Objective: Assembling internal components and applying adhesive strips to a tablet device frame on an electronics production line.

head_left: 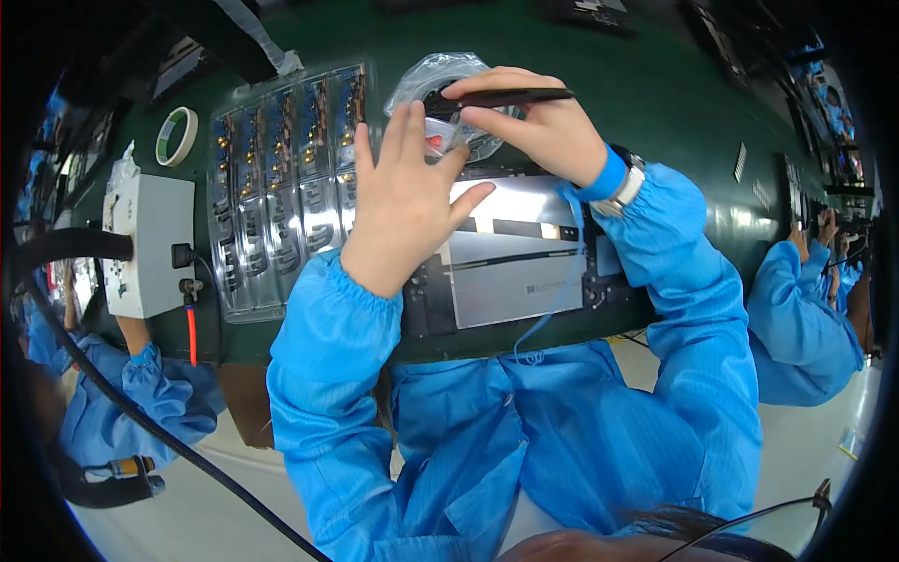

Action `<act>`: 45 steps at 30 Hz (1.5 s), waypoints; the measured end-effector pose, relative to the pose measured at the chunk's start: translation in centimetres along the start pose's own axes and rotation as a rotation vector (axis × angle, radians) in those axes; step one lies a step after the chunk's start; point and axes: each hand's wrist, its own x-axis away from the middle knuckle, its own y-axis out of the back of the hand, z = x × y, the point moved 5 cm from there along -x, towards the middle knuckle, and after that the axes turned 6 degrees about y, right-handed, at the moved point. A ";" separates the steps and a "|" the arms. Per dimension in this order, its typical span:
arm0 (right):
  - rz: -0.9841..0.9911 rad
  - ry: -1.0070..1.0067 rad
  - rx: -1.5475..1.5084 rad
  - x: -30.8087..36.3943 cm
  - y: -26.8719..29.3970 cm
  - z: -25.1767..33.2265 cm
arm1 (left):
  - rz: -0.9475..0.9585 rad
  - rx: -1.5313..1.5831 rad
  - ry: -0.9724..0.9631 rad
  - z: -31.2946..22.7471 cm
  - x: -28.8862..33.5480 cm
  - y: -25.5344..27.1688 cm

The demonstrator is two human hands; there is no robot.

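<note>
My right hand (546, 128) grips a pair of black tweezers (510, 96) between thumb and fingers, the tips pointing left over a clear plastic bag (440, 67). My left hand (403, 192) reaches in from the left, fingers stretched out and spread, fingertips at the bag's near edge. Something small and red (434, 142) shows through the plastic between the hands; its kind is unclear. Just below them lies an opened flat device (520, 290) with a silver-grey battery-like panel and black edges. A blue wrist strap with a coiled cord (575, 253) hangs from my right wrist across it.
Clear trays (281, 197) of small circuit parts lie to the left. Beyond them are a roll of tape (176, 137) and a white box (150, 245) with a thick black hose. Metal strips (740, 162) lie on the right of the green table. Co-workers in blue sit on both sides.
</note>
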 end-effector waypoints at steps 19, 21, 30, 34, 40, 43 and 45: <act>0.034 -0.181 -0.038 -1.1 -1.1 -5.2 | 0.102 0.149 0.131 0.6 -0.1 -0.7; 0.039 -0.184 -0.023 -1.2 -1.2 -5.3 | 0.095 0.156 0.125 0.7 -0.1 -0.7; 0.034 -0.197 -0.059 -1.1 -0.9 -5.2 | 0.063 0.099 0.087 0.5 -0.2 -0.6; -0.081 -0.121 -0.186 -0.6 0.5 -2.8 | -0.108 0.184 0.122 0.5 -1.1 1.7; -0.174 -0.248 -0.604 1.8 2.3 2.8 | -0.443 0.646 0.178 0.4 -0.4 6.3; -0.147 -0.403 -0.927 3.3 1.7 3.8 | -0.452 0.723 0.166 -0.7 0.2 6.7; -0.100 -0.467 -1.005 4.1 1.1 4.2 | -0.500 0.772 0.109 -1.4 0.6 7.0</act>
